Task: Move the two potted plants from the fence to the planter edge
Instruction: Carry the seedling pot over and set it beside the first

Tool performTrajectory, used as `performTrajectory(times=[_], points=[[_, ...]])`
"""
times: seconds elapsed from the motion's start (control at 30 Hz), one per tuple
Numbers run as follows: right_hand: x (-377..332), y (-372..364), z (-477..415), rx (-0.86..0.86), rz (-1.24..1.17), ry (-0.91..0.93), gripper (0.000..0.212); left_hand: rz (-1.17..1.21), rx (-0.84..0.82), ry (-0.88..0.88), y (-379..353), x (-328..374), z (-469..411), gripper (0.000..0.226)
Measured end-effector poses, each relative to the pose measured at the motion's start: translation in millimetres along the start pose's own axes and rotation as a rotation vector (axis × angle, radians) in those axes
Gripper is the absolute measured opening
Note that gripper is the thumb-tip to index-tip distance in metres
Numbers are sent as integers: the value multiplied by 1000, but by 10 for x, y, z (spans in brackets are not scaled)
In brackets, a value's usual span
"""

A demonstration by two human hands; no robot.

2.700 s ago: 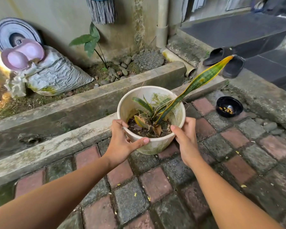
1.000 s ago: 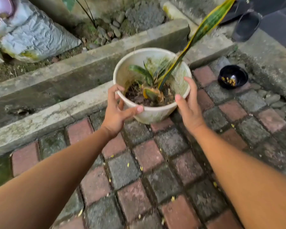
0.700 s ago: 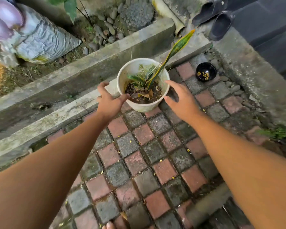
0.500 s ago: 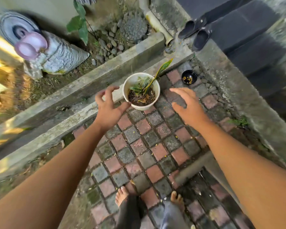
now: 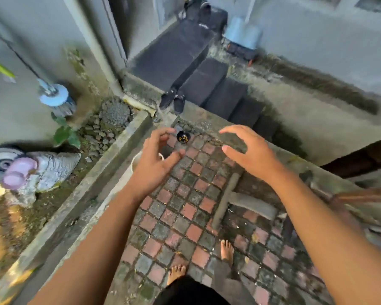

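The white potted plant point(image 5: 135, 160) stands on the brick paving against the concrete planter edge point(image 5: 110, 155), almost wholly hidden behind my left hand point(image 5: 156, 164); only a sliver of its rim shows. That hand hovers above it, fingers spread, holding nothing. My right hand point(image 5: 249, 150) is raised further right over the paving, fingers apart and empty. A second potted plant is not in view.
A small black bowl point(image 5: 183, 136) sits on the bricks near the far corner. Dark sandals point(image 5: 173, 100) lie by black steps point(image 5: 209, 84). A grey sack point(image 5: 51, 170) and stones lie in the planter bed. My bare feet point(image 5: 226, 252) stand on the paving.
Both hands let go of the white pot after setting it down by the planter edge. I have stood up, so the view has pulled back and the pot looks far smaller.
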State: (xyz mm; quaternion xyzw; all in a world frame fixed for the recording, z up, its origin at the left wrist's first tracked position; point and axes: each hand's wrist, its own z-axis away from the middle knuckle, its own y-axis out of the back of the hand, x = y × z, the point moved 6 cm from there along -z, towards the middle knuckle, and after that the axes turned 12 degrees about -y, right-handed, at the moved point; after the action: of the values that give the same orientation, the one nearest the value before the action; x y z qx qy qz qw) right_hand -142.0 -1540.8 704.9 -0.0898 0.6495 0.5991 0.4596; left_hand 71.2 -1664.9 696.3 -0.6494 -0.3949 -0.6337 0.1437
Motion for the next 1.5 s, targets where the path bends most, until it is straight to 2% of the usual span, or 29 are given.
performTrajectory(times=[0.13, 0.27, 0.47, 0.57, 0.67, 0.8, 0.97, 1.27, 1.5], points=[[-43, 903, 871, 243, -134, -113, 36, 126, -162, -186, -497, 825, -171, 43], [65, 1739, 1953, 470, -166, -185, 41, 247, -391, -378, -1365, 1780, -169, 36], [548, 2459, 3871, 807, -74, -355, 39, 382, -762, -572, -2909, 3032, 600, 32], [851, 2595, 4914, 941, -35, -456, 40, 440, -899, -631, -3666, 3498, 1234, 31], [1199, 2638, 6042, 1057, -7, -591, 41, 483, -1036, -659, -4433, 3849, 1988, 41], [1567, 2586, 7457, 1205, 1, -769, 41, 542, -1234, -651, -5361, 4213, 2953, 50], [1913, 2465, 8915, 1378, -71, -979, 42, 587, -1394, -611, -6301, 4582, 3914, 53], [2856, 2503, 10638, 1590, -138, -1224, 51, 570, -1709, -649, -7954, 5135, 5282, 44], [3603, 2712, 11638, 1715, -193, -1352, 53, 568, -1898, -740, -9343, 5575, 6444, 66]])
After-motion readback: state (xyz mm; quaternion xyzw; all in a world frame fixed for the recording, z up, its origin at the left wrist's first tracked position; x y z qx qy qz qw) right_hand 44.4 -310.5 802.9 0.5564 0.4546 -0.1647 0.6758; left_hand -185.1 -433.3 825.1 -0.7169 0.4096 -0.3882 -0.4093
